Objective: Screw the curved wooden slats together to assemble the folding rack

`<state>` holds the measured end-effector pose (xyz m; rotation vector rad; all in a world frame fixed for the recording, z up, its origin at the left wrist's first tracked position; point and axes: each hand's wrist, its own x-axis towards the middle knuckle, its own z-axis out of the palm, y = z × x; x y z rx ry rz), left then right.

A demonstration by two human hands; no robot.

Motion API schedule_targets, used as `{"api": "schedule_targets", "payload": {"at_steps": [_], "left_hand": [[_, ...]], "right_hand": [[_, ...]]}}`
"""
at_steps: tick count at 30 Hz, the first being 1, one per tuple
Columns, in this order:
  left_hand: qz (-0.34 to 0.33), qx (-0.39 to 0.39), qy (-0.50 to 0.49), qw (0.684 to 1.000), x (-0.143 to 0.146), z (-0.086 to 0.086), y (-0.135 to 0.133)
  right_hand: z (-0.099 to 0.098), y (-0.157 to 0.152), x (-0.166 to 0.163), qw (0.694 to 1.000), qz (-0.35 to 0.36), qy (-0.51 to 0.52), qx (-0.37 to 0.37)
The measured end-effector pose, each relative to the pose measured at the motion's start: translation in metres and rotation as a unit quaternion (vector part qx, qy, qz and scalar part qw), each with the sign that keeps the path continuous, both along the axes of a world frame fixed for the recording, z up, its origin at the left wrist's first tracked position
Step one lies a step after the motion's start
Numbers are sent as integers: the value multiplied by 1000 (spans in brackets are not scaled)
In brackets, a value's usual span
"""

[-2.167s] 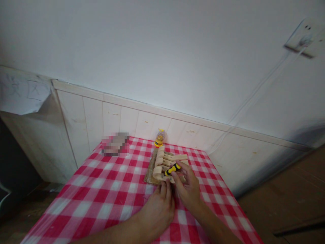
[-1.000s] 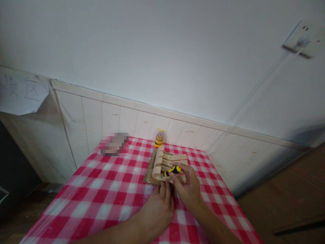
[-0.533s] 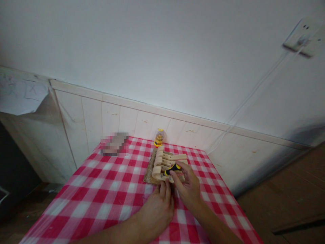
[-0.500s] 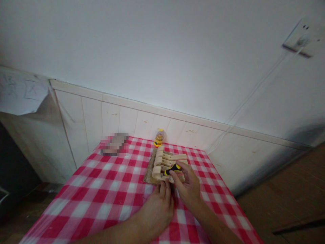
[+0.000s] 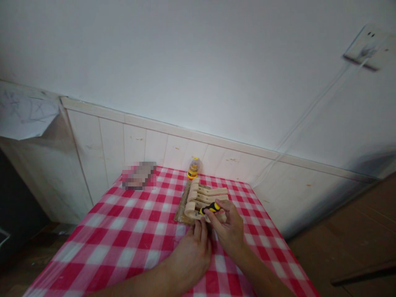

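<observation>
A wooden rack with several curved, hook-like pale arms (image 5: 192,197) on a darker brown board (image 5: 182,210) lies on the table. Small dark screw holes or heads dot the arms. My right hand (image 5: 229,222) is closed around the handle of a black-and-yellow screwdriver (image 5: 210,208), tilted down toward the nearest arm; its tip is too small to make out. At the near edge of the rack, my left hand (image 5: 195,247) has its fingers pressed together against the wood, gripping it. The thumb of that hand is hidden.
A red-and-white checked cloth (image 5: 123,231) covers the table. Behind the rack stands a clear yellow-based bit container (image 5: 193,168), near the panelled wall (image 5: 154,142). A blurred-out flat object (image 5: 140,176) lies at the back left. A cable (image 5: 312,109) runs down from a wall socket (image 5: 368,49).
The screwdriver handle has turned or tilted slightly in my right fingers, now lying a little lower. My left hand and the rack stay nearly where they were.
</observation>
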<state>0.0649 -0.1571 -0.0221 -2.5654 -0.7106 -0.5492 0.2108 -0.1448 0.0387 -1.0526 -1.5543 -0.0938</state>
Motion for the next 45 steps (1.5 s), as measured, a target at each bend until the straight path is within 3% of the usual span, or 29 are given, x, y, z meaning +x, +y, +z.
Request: {"api": "schedule_targets", "payload": {"at_steps": [10, 16, 20, 27, 36, 45], "left_hand": [[2, 0, -3, 1000, 0, 5, -1], [0, -28, 12, 1000, -2, 4, -1], [3, -16, 7, 1000, -2, 4, -1], [1, 6, -6, 1000, -1, 2, -2], [4, -36, 8, 999, 0, 1, -1], [7, -46, 30, 998, -4, 11, -1]], "right_hand": [[-9, 3, 5, 999, -11, 16, -39], [-18, 1, 7, 996, 40, 22, -78], [-19, 1, 4, 995, 38, 35, -89], [-15, 3, 1, 997, 15, 34, -71], [-12, 4, 2, 998, 4, 22, -60], [3, 1, 20, 997, -76, -24, -5]]}}
